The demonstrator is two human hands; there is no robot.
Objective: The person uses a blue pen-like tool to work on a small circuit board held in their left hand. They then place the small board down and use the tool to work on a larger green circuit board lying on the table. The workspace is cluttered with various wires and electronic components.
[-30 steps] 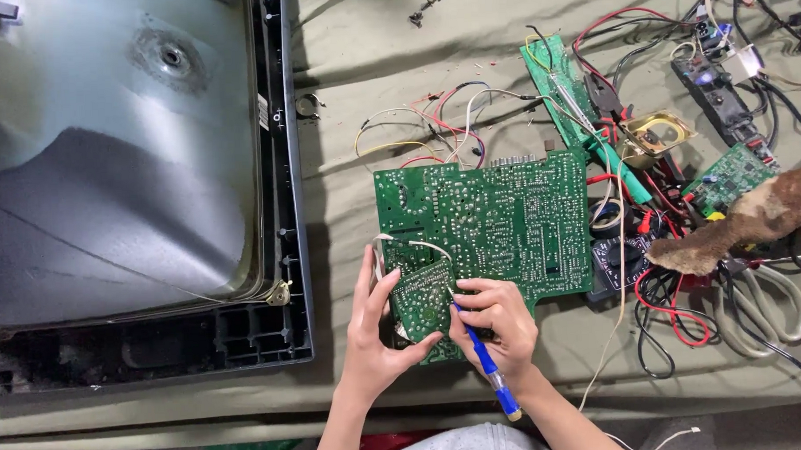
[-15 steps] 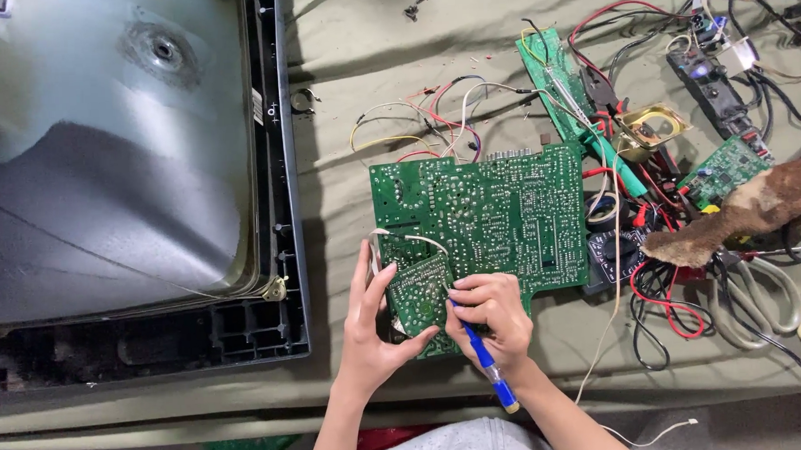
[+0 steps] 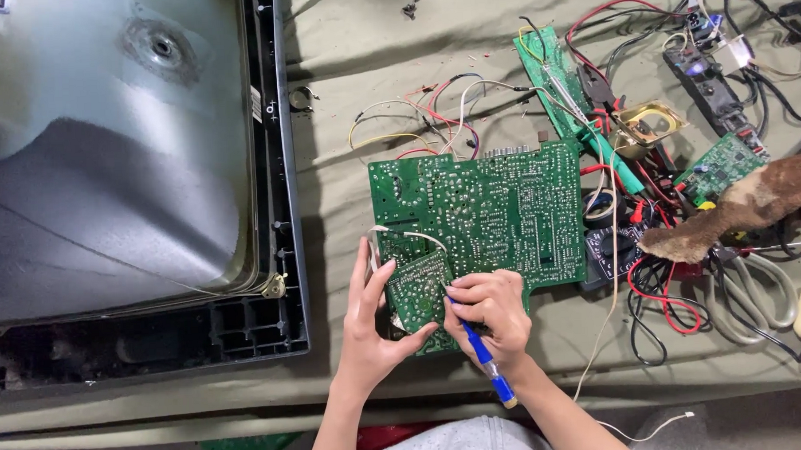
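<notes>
Both hands work at the near edge of the large green circuit board (image 3: 480, 218). Her left hand (image 3: 373, 328) pinches a small daughter board (image 3: 418, 286), thumb beneath and fingers spread along its far side, apparently to steady it, solder side up. At three o'clock from it, the right hand (image 3: 492, 315) is clenched pen-fashion round a blue-handled tool (image 3: 483, 355) (a screwdriver or probe; hard to tell), tip down on the small board, handle slanting toward five o'clock. At nine o'clock lies a television tube in its frame (image 3: 280, 211); at two o'clock, tangled wires (image 3: 651, 278), scissors (image 3: 749, 293) and a multimeter (image 3: 610, 249).
</notes>
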